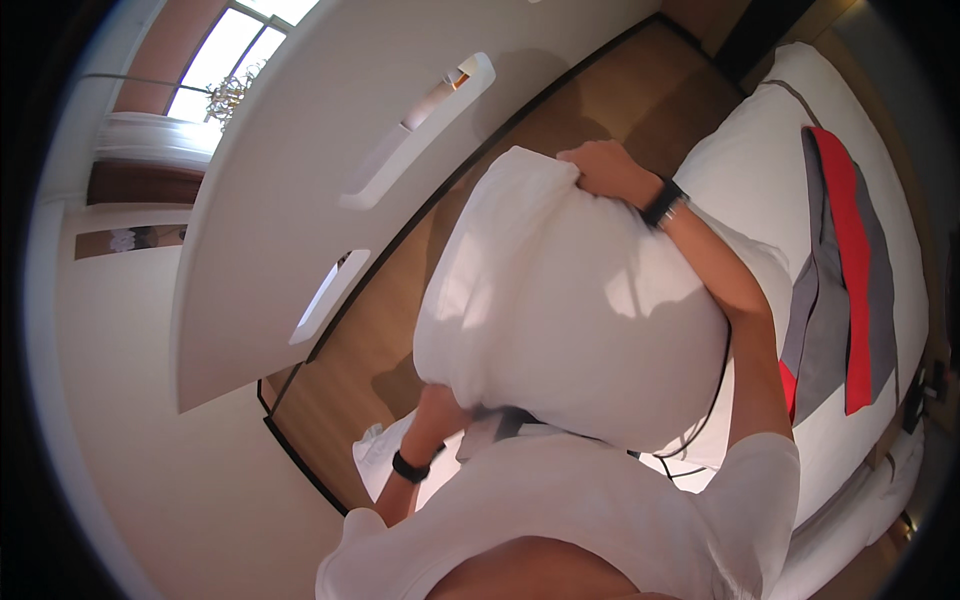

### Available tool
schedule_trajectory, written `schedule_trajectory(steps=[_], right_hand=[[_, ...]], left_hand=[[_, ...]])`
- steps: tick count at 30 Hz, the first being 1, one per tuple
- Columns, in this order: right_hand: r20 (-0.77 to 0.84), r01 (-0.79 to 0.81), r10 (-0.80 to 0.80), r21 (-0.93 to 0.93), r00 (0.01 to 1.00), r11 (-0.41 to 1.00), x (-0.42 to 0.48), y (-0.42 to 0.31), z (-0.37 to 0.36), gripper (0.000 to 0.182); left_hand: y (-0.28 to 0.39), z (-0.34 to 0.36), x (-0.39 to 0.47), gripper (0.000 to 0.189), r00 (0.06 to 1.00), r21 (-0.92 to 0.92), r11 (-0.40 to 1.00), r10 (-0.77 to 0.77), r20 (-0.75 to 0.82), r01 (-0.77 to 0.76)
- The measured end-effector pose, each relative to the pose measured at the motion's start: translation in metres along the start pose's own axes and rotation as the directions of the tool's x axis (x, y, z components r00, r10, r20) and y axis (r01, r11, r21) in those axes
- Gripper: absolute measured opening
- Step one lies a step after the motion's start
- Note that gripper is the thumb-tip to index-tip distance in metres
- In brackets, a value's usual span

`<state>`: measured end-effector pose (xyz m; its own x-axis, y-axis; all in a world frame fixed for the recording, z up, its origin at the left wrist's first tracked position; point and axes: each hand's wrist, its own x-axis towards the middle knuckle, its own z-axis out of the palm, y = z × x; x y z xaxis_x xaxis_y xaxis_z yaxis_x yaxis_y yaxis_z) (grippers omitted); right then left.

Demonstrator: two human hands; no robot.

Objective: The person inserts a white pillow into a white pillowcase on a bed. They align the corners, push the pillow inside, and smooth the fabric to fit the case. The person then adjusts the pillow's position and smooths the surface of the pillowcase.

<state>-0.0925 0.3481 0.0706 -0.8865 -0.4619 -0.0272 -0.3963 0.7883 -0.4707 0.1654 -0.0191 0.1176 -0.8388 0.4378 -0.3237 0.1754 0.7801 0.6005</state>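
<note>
A white pillow fills the middle of the view, held in front of my body. My right hand, with a black band on its wrist, grips the pillow's far edge at the top. At the lower left, my left hand closes on the pillow's near corner; it is somewhat blurred, and a black band circles that wrist too. The pillow covers part of my right forearm's side and hides what lies beneath it.
A bed with white bedding runs along the right, a grey and red cloth lying across it. To the left stands a pale wall or partition with elongated openings. Wooden floor shows between them. White fabric lies low on the left.
</note>
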Motion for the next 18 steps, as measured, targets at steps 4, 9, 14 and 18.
schedule_trajectory(steps=[4, 9, 14, 18], right_hand=[[-0.123, 0.103, -0.063, 0.357, 0.990, 0.928, -0.038, -0.019, -0.075, 0.032], [0.040, -0.035, 0.019, 0.463, 0.999, 0.886, -0.037, 0.066, -0.003, 0.033], [0.554, -0.445, 0.197, 0.358, 0.809, 0.821, -0.047, 0.026, -0.055, 0.060], [0.718, -0.698, 0.459, 0.053, 0.524, 0.714, -0.128, 0.071, -0.084, 0.095]], left_hand=[[0.024, 0.013, -0.006, 0.049, 0.978, 0.029, 0.981, 0.194, -0.081, -0.193], [0.029, 0.011, 0.006, 0.024, 0.989, 0.156, 0.984, 0.065, 0.131, -0.086], [0.001, 0.019, -0.004, 0.023, 0.988, 0.005, 0.990, -0.142, -0.059, 0.143], [-0.017, 0.019, 0.002, 0.029, 0.988, -0.076, 0.988, -0.136, -0.066, 0.131]])
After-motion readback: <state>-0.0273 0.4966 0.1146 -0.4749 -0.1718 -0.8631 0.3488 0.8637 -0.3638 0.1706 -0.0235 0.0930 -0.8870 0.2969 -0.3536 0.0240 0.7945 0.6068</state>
